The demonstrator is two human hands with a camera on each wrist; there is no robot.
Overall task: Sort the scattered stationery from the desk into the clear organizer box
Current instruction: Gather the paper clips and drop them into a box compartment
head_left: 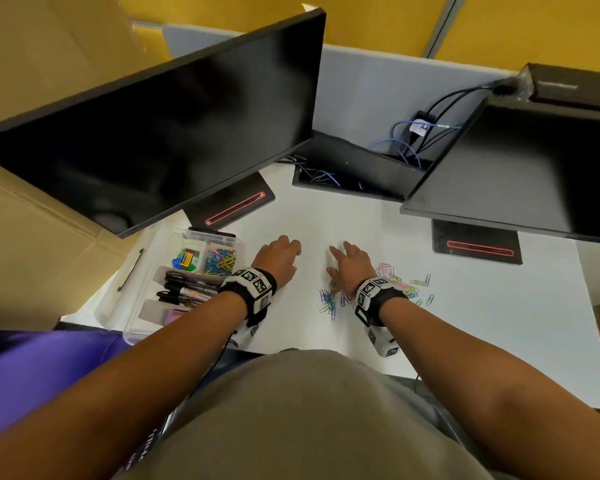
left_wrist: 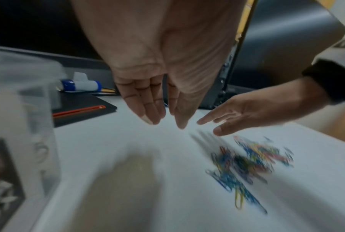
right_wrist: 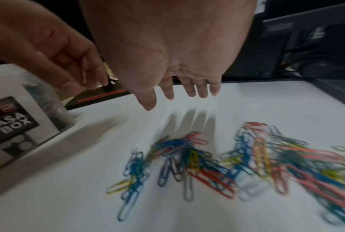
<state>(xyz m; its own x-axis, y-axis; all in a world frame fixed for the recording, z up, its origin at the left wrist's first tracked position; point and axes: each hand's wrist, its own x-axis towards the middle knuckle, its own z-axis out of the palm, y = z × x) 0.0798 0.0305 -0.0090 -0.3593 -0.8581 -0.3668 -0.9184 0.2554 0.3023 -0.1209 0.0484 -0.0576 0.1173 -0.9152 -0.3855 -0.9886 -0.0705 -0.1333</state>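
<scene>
Coloured paper clips (head_left: 400, 284) lie scattered on the white desk (head_left: 326, 216), partly under my right wrist; they also show blurred in the wrist views (right_wrist: 217, 166) (left_wrist: 247, 163). The clear organizer box (head_left: 160, 271) stands at the left, holding clips, markers and small items. My left hand (head_left: 279, 258) hovers just right of the box, fingers straight and empty (left_wrist: 159, 109). My right hand (head_left: 350, 261) hovers above the clips with spread fingers (right_wrist: 189, 91), holding nothing.
Two black monitors (head_left: 160, 126) (head_left: 520, 168) overhang the desk's back, their stands (head_left: 232, 206) (head_left: 477, 245) on the surface. A cable tray (head_left: 354, 168) sits between them. Cardboard (head_left: 39, 230) borders the left. A glue stick (left_wrist: 80, 84) lies behind the box.
</scene>
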